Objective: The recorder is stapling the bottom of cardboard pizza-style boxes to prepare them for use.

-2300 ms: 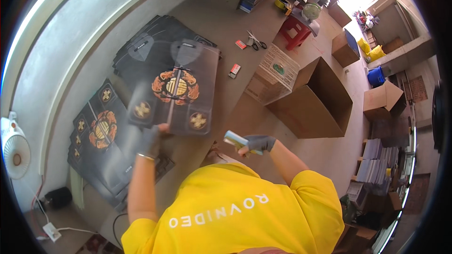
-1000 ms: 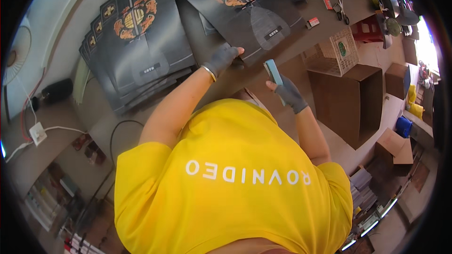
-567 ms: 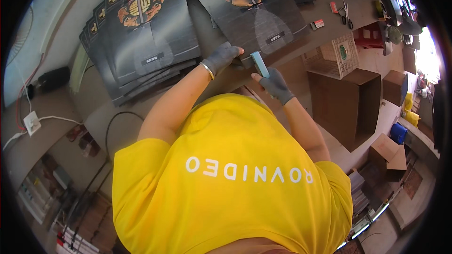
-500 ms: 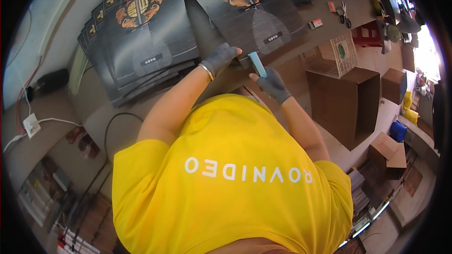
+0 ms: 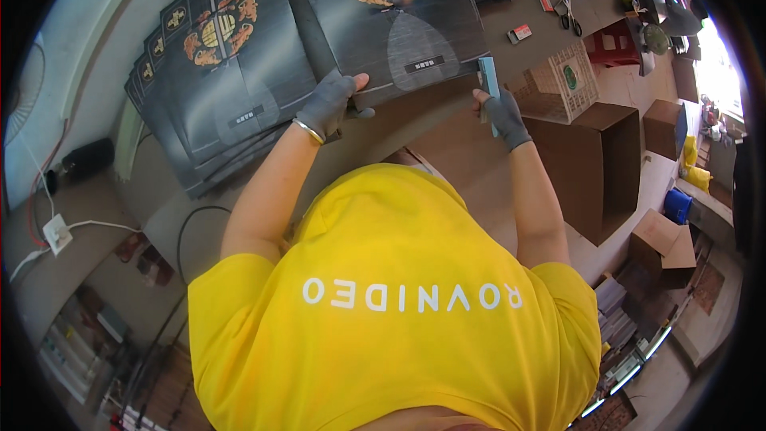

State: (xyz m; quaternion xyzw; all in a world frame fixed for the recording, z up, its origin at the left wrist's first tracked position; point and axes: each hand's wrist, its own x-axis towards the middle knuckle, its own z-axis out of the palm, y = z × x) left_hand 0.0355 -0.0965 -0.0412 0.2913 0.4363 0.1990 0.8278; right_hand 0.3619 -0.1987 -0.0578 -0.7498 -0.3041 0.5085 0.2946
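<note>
A black printed sheet (image 5: pixel 427 36) with a round gold-and-orange emblem lies on the table in front of me. My left hand (image 5: pixel 329 104), in a grey fingerless glove, closes on its near left corner, thumb on top. In my right hand (image 5: pixel 507 118), gloved alike, is a light blue stapler (image 5: pixel 489 80), its far end at the sheet's near right corner. Whether its jaws take in the sheet's edge cannot be made out. To the left, a fanned stack of similar black sheets (image 5: pixel 247 72) overlaps the table's near edge.
Scissors (image 5: pixel 569 16) and small red-and-white boxes (image 5: pixel 519 33) lie on the table (image 5: pixel 550 52) at the far right. A woven basket (image 5: pixel 570 84) and an open cardboard box (image 5: pixel 586 160) stand beyond my right hand. A cable (image 5: pixel 185 227) loops at the left.
My right hand has moved right with the stapler, from near the sheet's middle to its right corner. My left hand and the sheet have shifted slightly left in view.
</note>
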